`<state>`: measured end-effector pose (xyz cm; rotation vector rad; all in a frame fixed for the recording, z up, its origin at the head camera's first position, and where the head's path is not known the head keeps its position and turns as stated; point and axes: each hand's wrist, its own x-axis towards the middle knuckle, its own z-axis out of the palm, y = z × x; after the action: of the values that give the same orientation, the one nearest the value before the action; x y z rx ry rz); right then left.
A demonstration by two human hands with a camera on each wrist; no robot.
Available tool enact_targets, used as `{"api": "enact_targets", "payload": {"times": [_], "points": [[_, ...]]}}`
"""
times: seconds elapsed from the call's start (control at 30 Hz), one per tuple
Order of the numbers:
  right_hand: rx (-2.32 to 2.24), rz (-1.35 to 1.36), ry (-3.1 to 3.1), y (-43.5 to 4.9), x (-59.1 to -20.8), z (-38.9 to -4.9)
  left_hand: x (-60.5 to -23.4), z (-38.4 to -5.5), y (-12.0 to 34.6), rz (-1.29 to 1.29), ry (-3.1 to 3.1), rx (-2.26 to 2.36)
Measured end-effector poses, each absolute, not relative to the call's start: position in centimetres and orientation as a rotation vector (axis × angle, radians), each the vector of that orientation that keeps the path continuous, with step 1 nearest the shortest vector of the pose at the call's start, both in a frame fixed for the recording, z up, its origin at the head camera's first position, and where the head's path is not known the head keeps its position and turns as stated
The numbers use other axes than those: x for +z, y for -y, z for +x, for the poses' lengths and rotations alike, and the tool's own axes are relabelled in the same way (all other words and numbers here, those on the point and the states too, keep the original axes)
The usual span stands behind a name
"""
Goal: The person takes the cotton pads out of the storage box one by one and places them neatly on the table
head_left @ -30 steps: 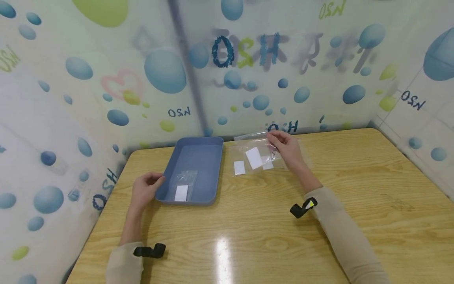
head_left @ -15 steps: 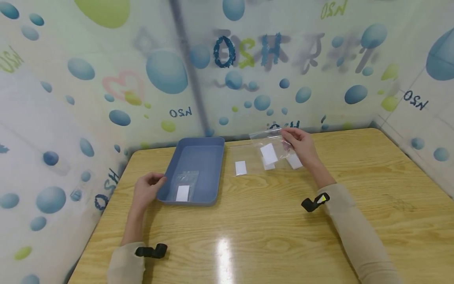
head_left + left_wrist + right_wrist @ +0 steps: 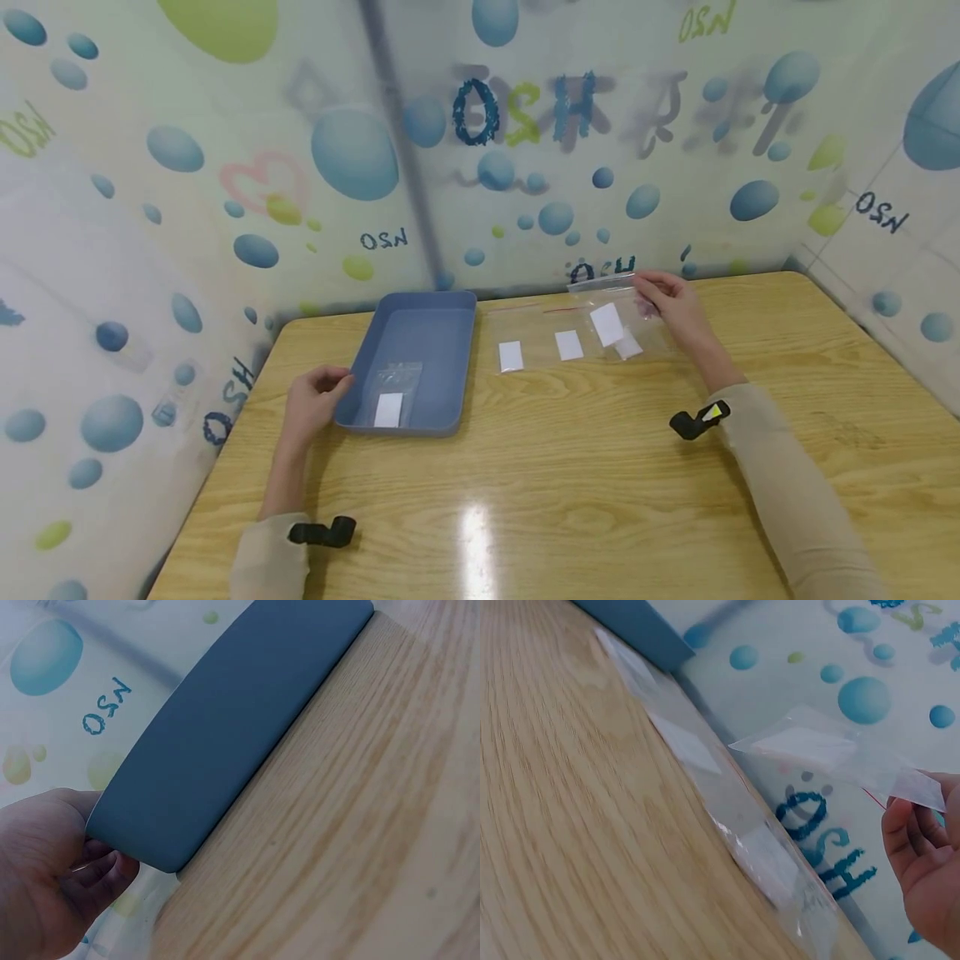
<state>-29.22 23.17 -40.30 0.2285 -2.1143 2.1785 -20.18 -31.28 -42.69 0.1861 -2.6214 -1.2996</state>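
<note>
My left hand [image 3: 315, 406] grips the left edge of a blue-grey tray [image 3: 420, 337]; in the left wrist view its fingers [image 3: 112, 877] are at the end of the tray wall. Inside the tray, near its front, lies a small clear zip bag [image 3: 388, 408] with a white card. My right hand [image 3: 678, 310] pinches another clear zip bag [image 3: 607, 324] by its top corner, and the bag hangs with a white card in it. Right of the tray, similar bags lie in a row: one nearest the tray [image 3: 511, 356], a middle one [image 3: 568, 345], and a third [image 3: 627, 343] partly behind the held bag.
A wooden table [image 3: 570, 467] carries everything, with the tray and bags toward its back edge. Behind it rises a wall [image 3: 495, 225] covered in blue and green bubble prints and lettering. A light glare shows on the table front.
My right hand has moved to the right with the held bag, from over the middle bag to over the right one. The left hand and tray stay in place.
</note>
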Motion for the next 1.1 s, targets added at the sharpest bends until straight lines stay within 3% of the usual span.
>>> {"api": "enact_targets", "payload": {"times": [1.1], "points": [[1.987, 0.05, 2.286, -31.7, -42.4, -30.1, -42.9, -20.2, 31.4, 0.181, 2.622, -1.266]]}}
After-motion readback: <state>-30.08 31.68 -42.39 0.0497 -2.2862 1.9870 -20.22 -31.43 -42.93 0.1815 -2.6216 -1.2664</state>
